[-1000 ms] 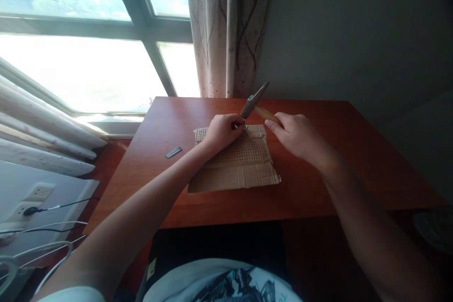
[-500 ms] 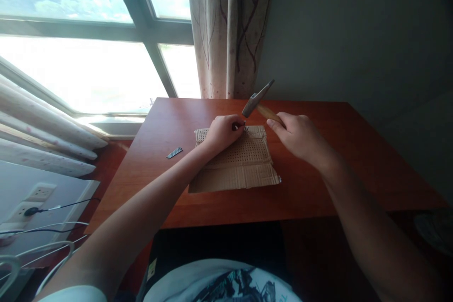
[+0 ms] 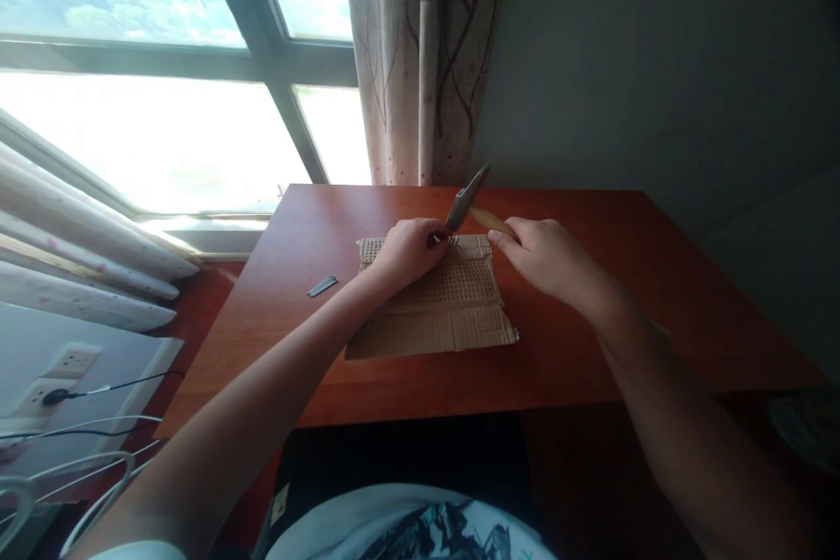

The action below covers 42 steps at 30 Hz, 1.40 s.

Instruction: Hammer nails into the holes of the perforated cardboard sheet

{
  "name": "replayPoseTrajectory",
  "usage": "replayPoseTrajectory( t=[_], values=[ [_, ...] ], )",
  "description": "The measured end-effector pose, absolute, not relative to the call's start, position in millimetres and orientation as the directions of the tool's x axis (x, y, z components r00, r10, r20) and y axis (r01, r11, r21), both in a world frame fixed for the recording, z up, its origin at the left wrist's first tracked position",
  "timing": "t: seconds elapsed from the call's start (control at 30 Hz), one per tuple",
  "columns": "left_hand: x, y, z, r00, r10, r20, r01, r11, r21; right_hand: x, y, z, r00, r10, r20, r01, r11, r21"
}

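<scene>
Lowered since half a second ago, the hammer (image 3: 463, 201) brings its striking face down right beside the fingertips of the left hand (image 3: 413, 246); the right hand (image 3: 549, 255) sinks slightly with it, its grip closed around the wooden handle; the left hand stays where it was, over the far part of the perforated cardboard (image 3: 441, 312), its grip pinched between thumb and forefinger on what looks like a thin nail (image 3: 450, 235), mostly hidden; whether the hammer touches it, I cannot tell. Small dark nails (image 3: 455, 241) stand up from the cardboard just beside that pinch, too small to count; the cardboard lies flat on the reddish tabletop (image 3: 577, 367), its plain, unpunched strip nearest the person; left of it, apart, a bundle of loose nails (image 3: 322, 286) lies side by side on the wood; the window (image 3: 150, 136) glares beyond.
</scene>
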<state>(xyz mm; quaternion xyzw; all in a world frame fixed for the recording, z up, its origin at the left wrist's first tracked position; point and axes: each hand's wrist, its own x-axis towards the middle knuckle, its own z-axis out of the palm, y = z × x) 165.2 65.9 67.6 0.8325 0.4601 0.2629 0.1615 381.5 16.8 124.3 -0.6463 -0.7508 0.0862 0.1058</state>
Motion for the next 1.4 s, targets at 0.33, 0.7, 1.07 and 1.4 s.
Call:
replayPoseTrajectory(
  t=[0.33,0.7,1.07,1.4],
  values=[
    [144,26,59,0.629,0.7,0.337,0.683,-0.705,0.19,382,18,123,-0.143,0.989,0.048,0.941,0.151,-0.303],
    [146,25,54,0.619,0.704,0.348,0.701,-0.695,0.16,381,13,141,-0.13,0.987,0.098,0.954,0.152,-0.258],
    [146,24,52,0.6,0.714,0.362,0.694,-0.689,0.208,377,17,137,-0.153,0.987,0.057,0.952,0.163,-0.258],
    [146,24,52,0.606,0.711,0.357,0.698,-0.69,0.192,376,19,123,-0.161,0.987,0.007,0.957,0.158,-0.245]
  ],
)
